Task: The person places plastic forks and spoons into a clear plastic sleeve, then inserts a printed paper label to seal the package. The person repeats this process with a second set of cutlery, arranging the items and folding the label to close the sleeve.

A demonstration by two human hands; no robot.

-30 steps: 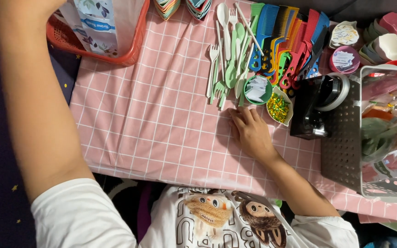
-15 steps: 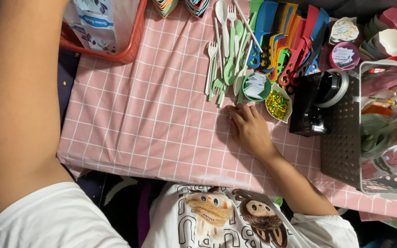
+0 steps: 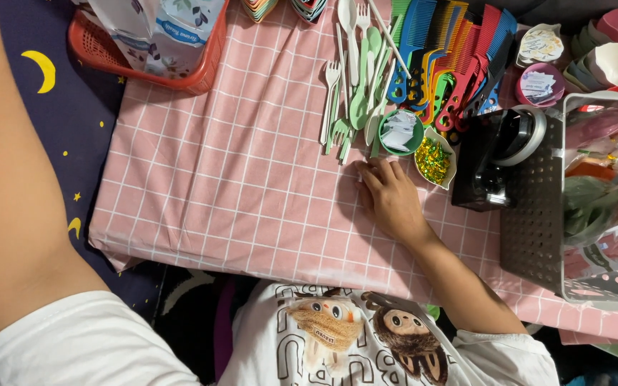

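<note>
My right hand (image 3: 389, 200) rests flat, grip empty, beside the small green round paper-filled dish (image 3: 400, 132) on the pink checked worktop (image 3: 237, 179); left grip unseen; next, I judge, a fingertip pinch.

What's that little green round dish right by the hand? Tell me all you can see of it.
The small green dish is round, looks like plastic, and sits upright on the pink checked tablecloth. It holds a heap of small white paper slips. It lies just beyond the fingertips of the right hand, which rests flat on the cloth; whether they touch it cannot be told. A white dish of yellow-green bits sits at one side, pale green plastic forks and spoons at the other, and coloured combs beyond it.
</note>
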